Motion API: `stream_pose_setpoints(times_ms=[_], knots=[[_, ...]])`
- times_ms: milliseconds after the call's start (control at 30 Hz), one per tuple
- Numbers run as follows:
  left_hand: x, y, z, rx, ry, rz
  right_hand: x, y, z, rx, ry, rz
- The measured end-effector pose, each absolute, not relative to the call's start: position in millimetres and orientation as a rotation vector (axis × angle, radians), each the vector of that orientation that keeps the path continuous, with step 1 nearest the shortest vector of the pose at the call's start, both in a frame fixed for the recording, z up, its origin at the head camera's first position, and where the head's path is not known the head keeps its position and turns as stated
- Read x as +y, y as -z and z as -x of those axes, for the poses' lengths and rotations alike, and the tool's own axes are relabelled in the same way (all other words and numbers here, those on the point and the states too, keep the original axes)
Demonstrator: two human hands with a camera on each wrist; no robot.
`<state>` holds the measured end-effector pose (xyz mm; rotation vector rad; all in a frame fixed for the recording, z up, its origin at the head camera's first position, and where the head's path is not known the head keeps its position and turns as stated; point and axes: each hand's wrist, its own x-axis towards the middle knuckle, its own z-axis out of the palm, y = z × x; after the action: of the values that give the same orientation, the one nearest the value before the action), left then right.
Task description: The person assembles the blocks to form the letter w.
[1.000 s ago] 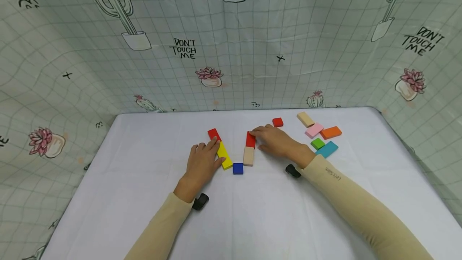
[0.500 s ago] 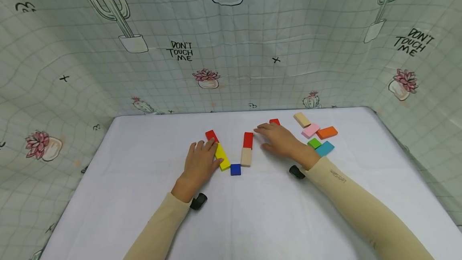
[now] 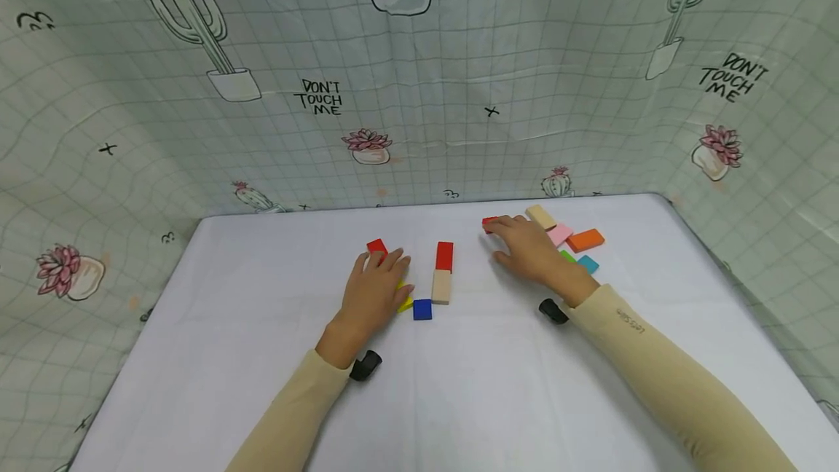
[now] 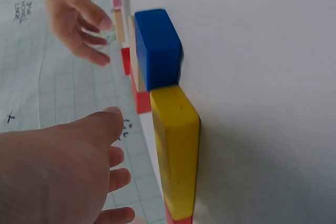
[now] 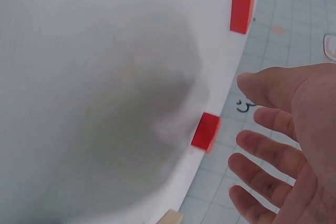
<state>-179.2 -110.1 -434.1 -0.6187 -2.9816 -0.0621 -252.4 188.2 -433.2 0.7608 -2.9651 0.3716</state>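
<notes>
Moved since the earlier frame: right hand [image 3: 527, 248], from beside the middle red block [image 3: 444, 256] to the small red block [image 3: 488, 224] near the table's [image 3: 472, 392] far edge; left hand [image 3: 368, 291], shifted to cover more of the yellow block [image 3: 406, 305].
Right hand: fingers spread, thumb apart, holding nothing; above the small red block, a gap showing in the right wrist view.
Left hand: fingers loosely bent, nothing held; over the yellow block, apart from it in the left wrist view.
Left row: left red block [image 3: 376, 245], end to end with yellow.
Base: blue block [image 4: 157, 51], at yellow's near end.
Right row: beige block [image 3: 442, 287], middle red block beyond, ends touching.
Right cluster, partly behind the right hand: tan block [image 3: 540, 216], pink block [image 3: 560, 234], orange block [image 3: 585, 240], green block [image 3: 567, 256], light-blue block [image 3: 588, 264].
</notes>
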Motion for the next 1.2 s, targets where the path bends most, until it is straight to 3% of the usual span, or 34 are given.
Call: stream_pose_setpoints(times_ms=[700,1200], knots=[[-69,438,193,-2.988,0.118,0.832,204,434,267,-2.965,-0.352,-0.712],[-65,442,193,-2.981,0.063,0.889,199,434,281,-2.969,-0.29,-0.732]])
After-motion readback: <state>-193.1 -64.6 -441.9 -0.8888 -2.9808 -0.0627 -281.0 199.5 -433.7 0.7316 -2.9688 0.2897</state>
